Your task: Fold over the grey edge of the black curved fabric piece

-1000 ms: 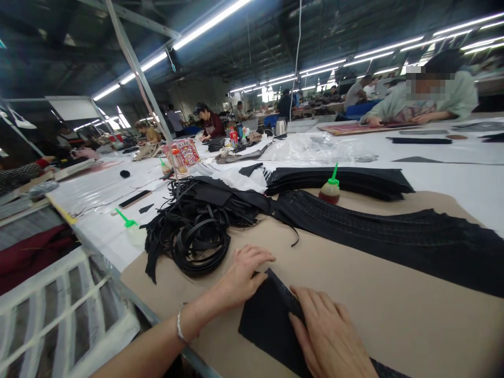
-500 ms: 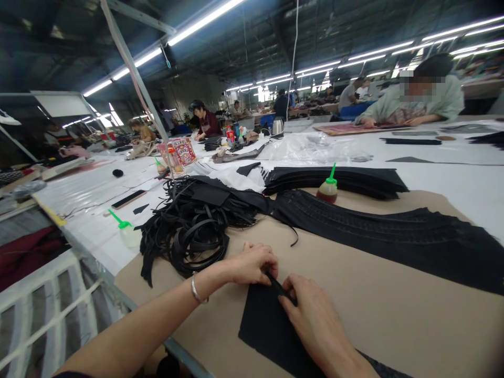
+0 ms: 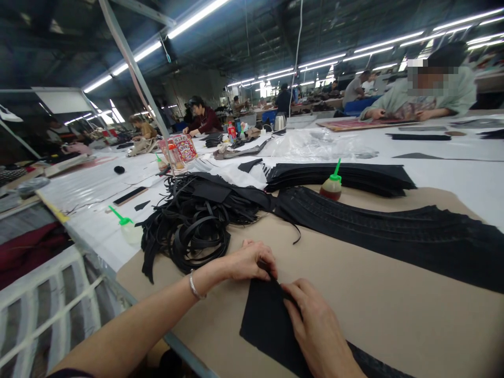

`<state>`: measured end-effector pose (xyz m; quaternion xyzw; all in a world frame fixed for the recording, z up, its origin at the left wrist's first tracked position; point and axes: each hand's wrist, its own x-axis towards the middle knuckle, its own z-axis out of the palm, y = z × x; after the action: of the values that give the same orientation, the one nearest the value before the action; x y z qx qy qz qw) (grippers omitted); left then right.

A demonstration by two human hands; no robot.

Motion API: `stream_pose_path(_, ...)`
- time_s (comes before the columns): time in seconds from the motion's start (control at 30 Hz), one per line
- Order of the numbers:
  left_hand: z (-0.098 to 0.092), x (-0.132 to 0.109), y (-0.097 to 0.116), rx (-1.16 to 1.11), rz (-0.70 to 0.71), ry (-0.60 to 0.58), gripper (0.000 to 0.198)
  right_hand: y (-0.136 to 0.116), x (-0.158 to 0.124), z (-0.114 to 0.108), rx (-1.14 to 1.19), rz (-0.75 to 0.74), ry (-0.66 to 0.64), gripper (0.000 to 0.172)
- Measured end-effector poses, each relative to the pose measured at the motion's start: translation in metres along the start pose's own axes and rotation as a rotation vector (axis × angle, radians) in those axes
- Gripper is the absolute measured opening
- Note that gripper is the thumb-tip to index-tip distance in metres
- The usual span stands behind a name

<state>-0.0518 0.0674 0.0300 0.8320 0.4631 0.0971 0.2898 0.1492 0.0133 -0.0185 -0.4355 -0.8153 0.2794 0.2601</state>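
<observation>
While both hands (image 3: 249, 262) (image 3: 315, 321) pinch black material (image 3: 265, 317), the red package (image 3: 186, 147) is unreadable.

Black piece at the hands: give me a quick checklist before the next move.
1. Left hand gripping the edge of the black piece: ok.
2. Right hand on the same edge: ok.
3. Edge lined up under the fingers: cannot tell, they cover it.
4. Whole piece in view: not ok, it runs out of the picture's bottom.
5. Bottle with brown liquid standing, apart from both hands: ok.
</observation>
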Motion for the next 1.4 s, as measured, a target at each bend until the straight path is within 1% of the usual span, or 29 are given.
stream_pose_path(0.13,-0.003,0.001,-0.004,-0.003,0.009,0.01,0.012,0.007,-0.003,0.006,-0.072,-0.096,0.018,0.032)
stream_pose_path(0.27,-0.003,-0.001,-0.007,-0.003,0.021,0.05,0.014,0.006,-0.006,0.008,-0.154,-0.131,0.026,0.038)
stream_pose_path(0.37,0.002,-0.009,-0.002,0.012,0.01,0.153,0.024,0.003,-0.007,0.008,-0.189,-0.134,0.041,0.041)
stream_pose_path(0.47,0.012,-0.025,0.009,0.052,-0.004,0.28,0.02,0.005,-0.006,0.009,-0.18,-0.131,0.041,0.043)
stream_pose_path(0.53,0.021,-0.036,0.016,0.131,0.041,0.32,0.023,0.007,-0.005,0.01,-0.165,-0.129,0.029,0.042)
stream_pose_path(0.6,0.03,-0.046,0.02,0.235,0.097,0.316,0.029,0.009,-0.004,0.009,-0.146,-0.123,0.009,0.04)
stream_pose_path(0.67,0.038,-0.052,0.022,0.31,0.111,0.304,0.032,0.008,-0.002,0.007,-0.126,-0.112,-0.011,0.038)
stream_pose_path(0.83,0.051,-0.057,0.022,0.367,0.073,0.31,0.032,0.003,0.0,0.003,-0.14,-0.081,-0.022,0.04)
stream_pose_path(0.93,0.055,-0.059,0.026,0.365,0.034,0.324,0.034,0.007,0.0,0.004,-0.197,-0.135,-0.033,0.04)
stream_pose_path(1.07,0.058,-0.063,0.03,0.341,-0.013,0.329,0.038,0.013,-0.003,0.007,-0.327,-0.228,-0.019,0.043)
stream_pose_path(1.17,0.057,-0.065,0.031,0.31,-0.026,0.32,0.043,0.01,-0.004,0.007,-0.475,-0.271,-0.004,0.051)
stream_pose_path(1.23,0.055,-0.066,0.03,0.281,-0.024,0.319,0.044,0.007,-0.003,0.005,-0.547,-0.296,-0.004,0.052)
stream_pose_path(1.3,0.054,-0.066,0.029,0.247,-0.022,0.328,0.044,0.004,-0.002,0.002,-0.562,-0.298,-0.018,0.051)
stream_pose_path(1.4,0.055,-0.068,0.029,0.221,-0.034,0.35,0.043,0.003,0.0,-0.002,-0.518,-0.263,-0.063,0.05)
